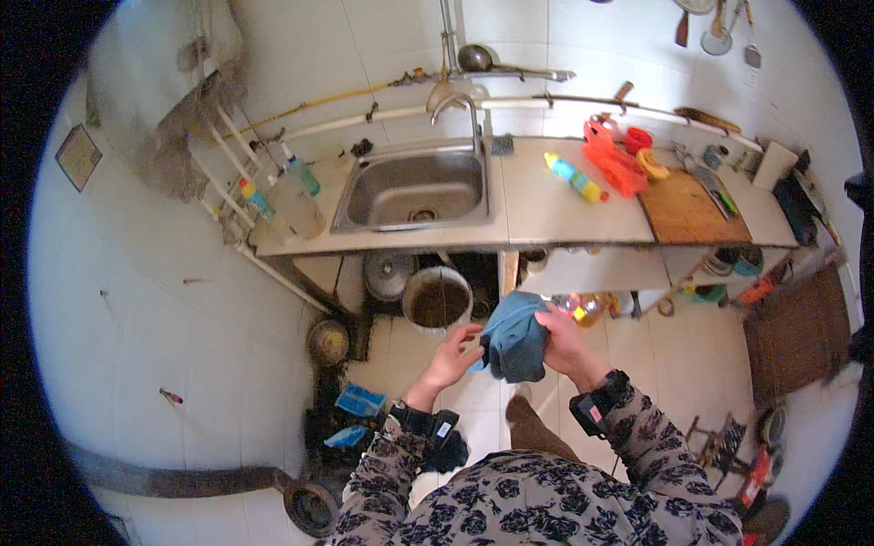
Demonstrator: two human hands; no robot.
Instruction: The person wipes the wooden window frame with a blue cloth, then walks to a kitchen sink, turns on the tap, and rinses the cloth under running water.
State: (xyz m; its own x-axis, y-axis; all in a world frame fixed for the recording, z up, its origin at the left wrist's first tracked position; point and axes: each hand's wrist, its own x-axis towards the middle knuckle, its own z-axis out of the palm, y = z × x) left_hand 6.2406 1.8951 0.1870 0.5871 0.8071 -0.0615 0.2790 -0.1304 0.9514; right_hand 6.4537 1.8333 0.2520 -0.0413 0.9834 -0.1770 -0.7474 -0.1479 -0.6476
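A crumpled blue-grey cloth hangs in the air in front of the counter's edge. My right hand grips it from the right, its thumb near the top. My left hand is at the cloth's left side with fingers spread and curved; whether its fingertips touch the fabric is unclear. Beyond the hands, a stainless steel sink with a curved faucet is set into the pale countertop.
On the counter's right lie a plastic bottle, a red plastic bag, and a wooden cutting board with a knife. Bottles stand left of the sink. A bucket is below it. A dark stool stands at lower right.
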